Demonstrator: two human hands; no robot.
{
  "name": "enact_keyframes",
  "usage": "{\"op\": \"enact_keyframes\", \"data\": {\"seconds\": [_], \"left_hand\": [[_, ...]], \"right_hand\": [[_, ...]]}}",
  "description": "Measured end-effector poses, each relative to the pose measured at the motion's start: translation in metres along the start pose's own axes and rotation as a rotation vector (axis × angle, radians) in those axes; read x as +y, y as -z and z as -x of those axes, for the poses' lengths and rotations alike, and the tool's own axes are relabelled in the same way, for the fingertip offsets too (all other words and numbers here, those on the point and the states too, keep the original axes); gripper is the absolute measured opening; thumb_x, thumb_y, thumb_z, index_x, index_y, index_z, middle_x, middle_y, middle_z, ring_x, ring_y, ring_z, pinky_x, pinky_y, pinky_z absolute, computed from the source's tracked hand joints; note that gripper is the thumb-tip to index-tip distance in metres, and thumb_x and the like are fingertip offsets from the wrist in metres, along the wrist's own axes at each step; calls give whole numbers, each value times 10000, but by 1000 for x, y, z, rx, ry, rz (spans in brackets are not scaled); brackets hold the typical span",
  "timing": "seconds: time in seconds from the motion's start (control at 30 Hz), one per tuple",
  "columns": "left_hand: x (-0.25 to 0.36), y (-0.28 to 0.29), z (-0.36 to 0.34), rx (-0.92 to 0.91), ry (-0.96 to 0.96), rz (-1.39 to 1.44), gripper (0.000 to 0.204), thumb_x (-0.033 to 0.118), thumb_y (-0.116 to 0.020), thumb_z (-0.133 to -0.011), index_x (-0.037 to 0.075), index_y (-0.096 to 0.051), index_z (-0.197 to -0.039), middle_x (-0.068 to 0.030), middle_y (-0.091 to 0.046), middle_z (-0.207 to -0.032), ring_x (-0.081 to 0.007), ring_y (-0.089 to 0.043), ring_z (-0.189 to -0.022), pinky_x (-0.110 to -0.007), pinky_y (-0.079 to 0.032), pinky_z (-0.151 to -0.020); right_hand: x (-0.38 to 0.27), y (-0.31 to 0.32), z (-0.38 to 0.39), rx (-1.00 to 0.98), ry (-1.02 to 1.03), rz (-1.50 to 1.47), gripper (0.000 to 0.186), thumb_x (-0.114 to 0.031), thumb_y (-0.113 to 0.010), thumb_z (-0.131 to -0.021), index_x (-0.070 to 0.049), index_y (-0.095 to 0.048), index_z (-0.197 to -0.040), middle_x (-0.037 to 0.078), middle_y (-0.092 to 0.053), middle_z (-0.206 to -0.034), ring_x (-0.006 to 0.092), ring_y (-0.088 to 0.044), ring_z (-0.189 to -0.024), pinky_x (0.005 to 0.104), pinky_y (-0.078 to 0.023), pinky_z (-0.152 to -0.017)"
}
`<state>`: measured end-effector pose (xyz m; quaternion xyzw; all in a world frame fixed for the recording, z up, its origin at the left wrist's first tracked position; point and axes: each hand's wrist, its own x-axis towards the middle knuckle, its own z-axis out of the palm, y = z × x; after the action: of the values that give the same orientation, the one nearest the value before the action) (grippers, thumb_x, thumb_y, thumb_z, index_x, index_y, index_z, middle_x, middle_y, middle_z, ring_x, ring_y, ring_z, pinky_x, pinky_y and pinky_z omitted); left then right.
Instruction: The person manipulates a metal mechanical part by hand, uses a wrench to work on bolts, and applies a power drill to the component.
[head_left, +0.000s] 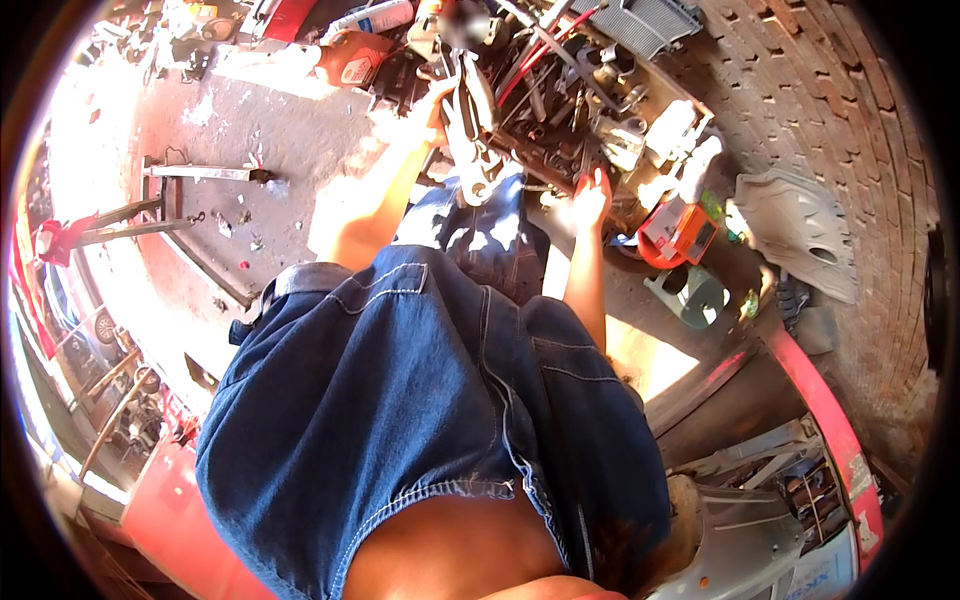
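Note:
My left hand is closed around a long, light-grey metal car part with holes at its near end. The part hangs over the near edge of a heap of mechanical parts, above my legs. To the right, my right hand is at the front edge of the cluttered bench. Its fingers are bent beside a dark, reddish piece, and glare hides what they grip, if anything. Metal fittings lie just beyond that hand.
An orange-red bottle stands at the far left of the heap. Right of me are an orange box, a greenish container and a pale plastic panel by the brick wall. A metal frame lies on the floor at left.

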<state>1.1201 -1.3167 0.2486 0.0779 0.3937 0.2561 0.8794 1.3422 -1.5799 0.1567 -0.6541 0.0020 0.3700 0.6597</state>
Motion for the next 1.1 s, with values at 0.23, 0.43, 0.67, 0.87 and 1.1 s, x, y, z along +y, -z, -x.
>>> {"op": "enact_keyframes", "data": {"seconds": [0.23,0.43,0.67,0.87,1.1], "left_hand": [[2,7,-4,112,-47,-64,315,321,-630,-857,75,-653,-1052,-87,-695,-988,-229,-666,-860,-403,-538,-806],[5,27,-13,-3,-53,-35,355,290,-622,-856,44,-616,-1112,-118,-679,-1016,-257,-660,-908,-418,-534,-850],[-11,-10,35,-107,-129,-6,383,276,-610,-833,15,-584,-1113,-139,-659,-990,-271,-648,-907,-403,-535,-842],[-3,20,78,-62,-426,19,513,374,-537,-868,17,-480,-1231,-161,-586,-1093,-301,-589,-983,-420,-507,-865],[11,66,130,131,-882,-576,351,206,-600,-828,40,-573,-1136,-124,-632,-1040,-236,-582,-1026,-383,-466,-923]], "right_hand": [[-74,-16,18,-71,-222,-92,335,-168,-581,-917,90,-565,-1131,172,-655,-1006,224,-657,-897,289,-528,-752],[-132,-45,33,-126,-265,-147,318,-200,-649,-870,38,-632,-1080,127,-661,-1056,194,-642,-974,265,-511,-814],[-143,-40,40,-261,-289,-241,279,-153,-562,-934,28,-606,-1142,129,-650,-1129,224,-618,-1074,292,-495,-912],[-155,-54,34,-354,-290,-276,275,-177,-550,-947,41,-617,-1101,162,-653,-1102,244,-620,-1052,319,-502,-883],[-204,-128,60,-475,-225,-50,285,-217,-538,-964,19,-606,-1108,135,-657,-1081,209,-638,-1006,287,-505,-862]]}}
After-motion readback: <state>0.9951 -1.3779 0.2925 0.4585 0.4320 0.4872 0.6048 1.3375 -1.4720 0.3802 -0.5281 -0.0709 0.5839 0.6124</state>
